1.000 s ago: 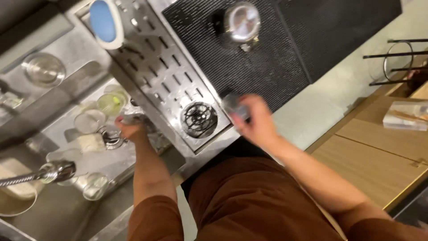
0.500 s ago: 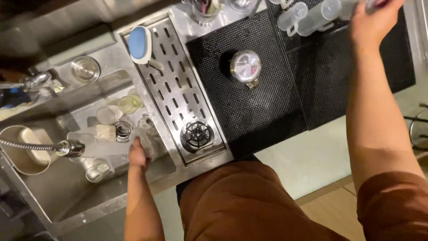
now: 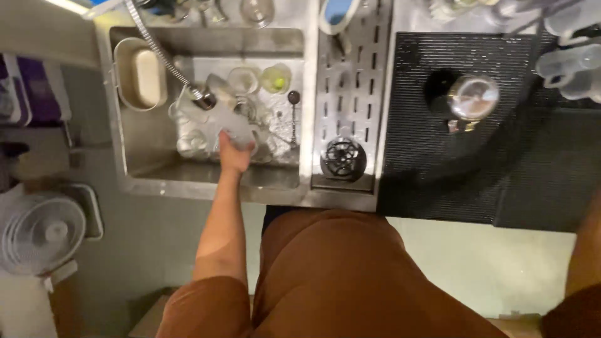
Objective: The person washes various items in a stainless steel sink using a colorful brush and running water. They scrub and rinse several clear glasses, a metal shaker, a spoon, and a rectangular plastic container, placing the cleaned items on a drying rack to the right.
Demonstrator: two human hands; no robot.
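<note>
Washing-up step, by the look of it: left hand [image 3: 234, 147] in sink [image 3: 119, 94], fingers curled round clear cup [image 3: 233, 125], spray nozzle [image 3: 203, 99] at 11 o'clock. Next move needs steady grip; glassware [image 3: 250, 81] crowds close. Right hand out of view, fingers untellable.

A stainless steel counter [image 3: 285, 199] runs across the upper part of the view, with a sunken sink basin [image 3: 134, 156] at its left end and a slotted drain panel [image 3: 350, 94] beside it. A black ribbed mat [image 3: 519, 175] covers the counter's right side. Below the counter's front edge lies a pale floor [image 3: 476, 263]. At the left edge stands a white fan [image 3: 41, 233]. The light is warm and dim.
</note>
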